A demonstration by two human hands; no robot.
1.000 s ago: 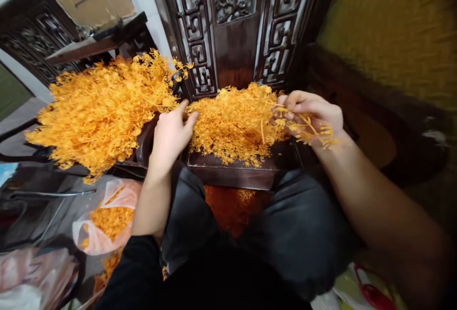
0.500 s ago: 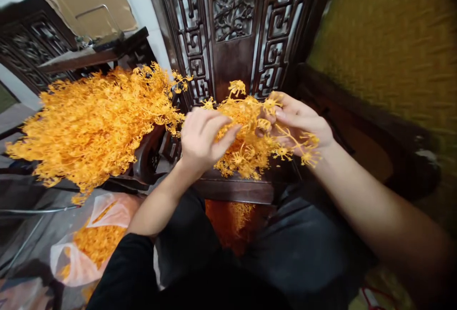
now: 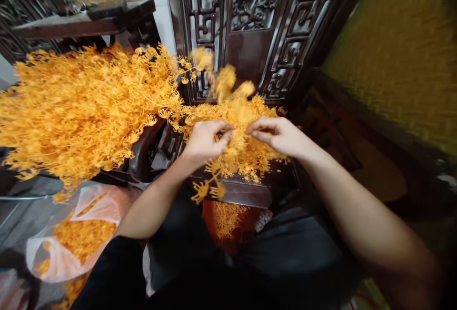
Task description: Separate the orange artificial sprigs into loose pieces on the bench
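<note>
Both of my hands are over a small pile of orange plastic flower sprigs [image 3: 257,157] heaped on the dark wooden seat in front of me. With fingers and thumb curled together, my left hand [image 3: 209,143] pinches an orange plastic sprig [image 3: 210,186], whose branched end hangs below the hand. My right hand [image 3: 280,135] faces it a short gap away, its fingertips pinched on orange sprig parts at the pile. Blurred flower heads [image 3: 226,81] stick up above and between the hands. Exactly where the fingertips grip is partly hidden.
A large heap of orange sprigs [image 3: 82,110] lies at left beside a curved wooden armrest [image 3: 141,157]. Below are a plastic bag [image 3: 85,248] of orange pieces and a red container [image 3: 210,224] between my legs. A carved wooden back [image 3: 250,53] rises ahead; woven matting [image 3: 403,57] stands right.
My right hand has moved left, towards the left hand, which has closed from a looser pose. A sprig now hangs below the left hand. The view has shifted slightly.
</note>
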